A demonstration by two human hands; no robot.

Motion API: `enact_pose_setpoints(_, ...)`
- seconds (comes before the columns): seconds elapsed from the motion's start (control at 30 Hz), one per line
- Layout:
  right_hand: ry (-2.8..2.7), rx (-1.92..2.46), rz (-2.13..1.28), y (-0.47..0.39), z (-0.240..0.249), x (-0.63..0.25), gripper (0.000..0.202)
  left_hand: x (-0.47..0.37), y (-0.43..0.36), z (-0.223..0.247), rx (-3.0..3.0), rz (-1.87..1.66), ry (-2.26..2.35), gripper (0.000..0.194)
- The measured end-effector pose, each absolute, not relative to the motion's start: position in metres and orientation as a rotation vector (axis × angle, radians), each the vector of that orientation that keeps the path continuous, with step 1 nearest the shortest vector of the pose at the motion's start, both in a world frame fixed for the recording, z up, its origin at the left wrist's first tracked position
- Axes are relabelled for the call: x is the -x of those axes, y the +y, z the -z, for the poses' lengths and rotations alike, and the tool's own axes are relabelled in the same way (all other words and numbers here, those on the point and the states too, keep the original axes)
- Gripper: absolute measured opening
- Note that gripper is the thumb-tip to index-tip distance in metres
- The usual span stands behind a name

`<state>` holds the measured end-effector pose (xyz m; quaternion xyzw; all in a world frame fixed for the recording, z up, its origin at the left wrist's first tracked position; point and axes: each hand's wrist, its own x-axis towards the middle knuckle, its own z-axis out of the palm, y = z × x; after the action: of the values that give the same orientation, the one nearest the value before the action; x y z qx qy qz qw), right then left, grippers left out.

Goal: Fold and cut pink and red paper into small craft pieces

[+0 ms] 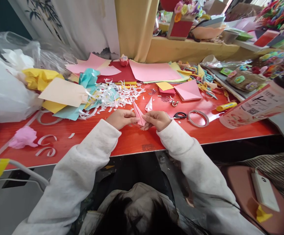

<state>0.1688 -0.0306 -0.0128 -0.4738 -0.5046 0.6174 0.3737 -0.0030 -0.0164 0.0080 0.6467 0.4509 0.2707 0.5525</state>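
Between my two hands, a narrow pink folded paper (139, 114) points up and slightly left, above the red table near its front edge. My left hand (122, 119) pinches its left side. My right hand (158, 119) pinches the lower right part, with the fingertips close together. Just behind the right fingers lies a second small folded pink paper (149, 104) with a pointed tip. Black-handled scissors (180, 115) lie right of my right hand, their blades partly hidden by it. A roll of tape (198, 118) rests beside them.
White paper shreds (117, 94) are heaped behind my left hand. Pink sheets (154, 71) and a square pink stack (188, 90) lie farther back. A large cup (254, 104) is at the right, a yellow marker (226, 106) near it. A white plastic bag (7, 88) fills the left.
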Motion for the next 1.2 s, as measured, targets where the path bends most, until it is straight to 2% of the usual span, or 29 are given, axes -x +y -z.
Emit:
enact_pose_setpoints(0.47, -1.461, 1.115, -1.356, -0.0322, 0.0212, -0.1704, 0.038, -0.0005, -0.0164, -0.0047, -1.459, -0.598, 1.034, 0.023)
enact_pose_setpoints(0.77, -1.4, 1.11, -1.489, -0.03, 0.0173, -0.1687, 0.044, -0.0025, -0.019, -0.0092, -1.497, -0.573, 1.103, 0.009)
enact_pose_setpoints(0.93, -1.428, 1.129, -1.483, -0.0308, 0.015, -0.1674, 0.045, -0.0031, -0.0196, -0.0066, -1.532, -0.582, 1.096, 0.015)
enact_pose_setpoints(1.1, -1.404, 1.075, -1.492, -0.0315, 0.0146, -0.1703, 0.041, 0.003, -0.0162, -0.0063, -1.621, -0.713, 1.017, 0.03)
enact_pose_setpoints(1.2, -1.423, 1.069, -1.511, -0.0319, 0.0131, -0.171, 0.036, 0.006, -0.0147, -0.0075, -1.607, -0.794, 1.016, 0.028)
